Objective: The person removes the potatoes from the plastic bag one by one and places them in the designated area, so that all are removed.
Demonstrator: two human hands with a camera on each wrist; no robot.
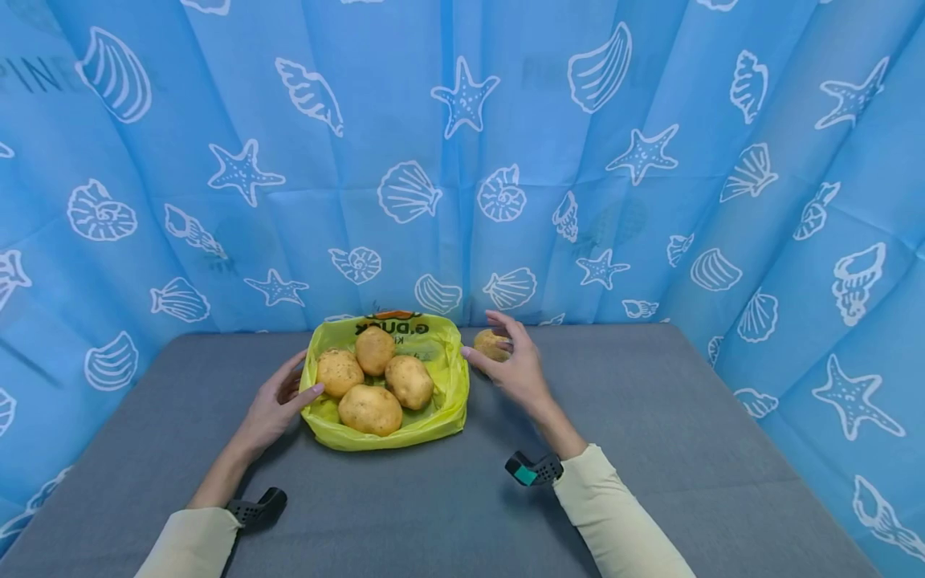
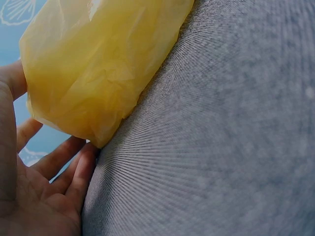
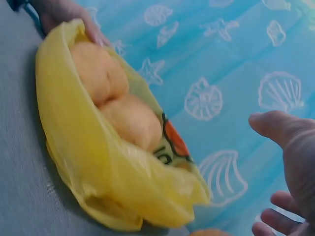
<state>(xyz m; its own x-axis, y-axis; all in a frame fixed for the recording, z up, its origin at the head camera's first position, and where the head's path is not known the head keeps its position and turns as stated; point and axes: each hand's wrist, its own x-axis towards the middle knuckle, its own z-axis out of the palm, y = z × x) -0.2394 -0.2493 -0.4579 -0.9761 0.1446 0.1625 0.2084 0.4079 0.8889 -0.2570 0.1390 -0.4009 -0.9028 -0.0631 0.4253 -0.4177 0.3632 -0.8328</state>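
Observation:
A yellow-green plastic bag (image 1: 422, 433) lies with its mouth wide, and several potatoes (image 1: 371, 410) sit inside it. My left hand (image 1: 276, 408) is at the bag's left side, thumb over the rim and the other fingers along the outside. In the left wrist view, those loosely extended fingers (image 2: 59, 157) touch the lower end of the bag (image 2: 106, 73). My right hand (image 1: 516, 365) hovers right of the bag with fingers spread, holding nothing. Just beyond it, partly hidden by the fingers, a single potato (image 1: 491, 343) rests on the table.
A grey cloth covers the table (image 1: 405, 514). Behind it hangs a blue curtain (image 1: 462, 201) with white shells and starfish, close to the table's far edge. Dark devices are strapped to both wrists.

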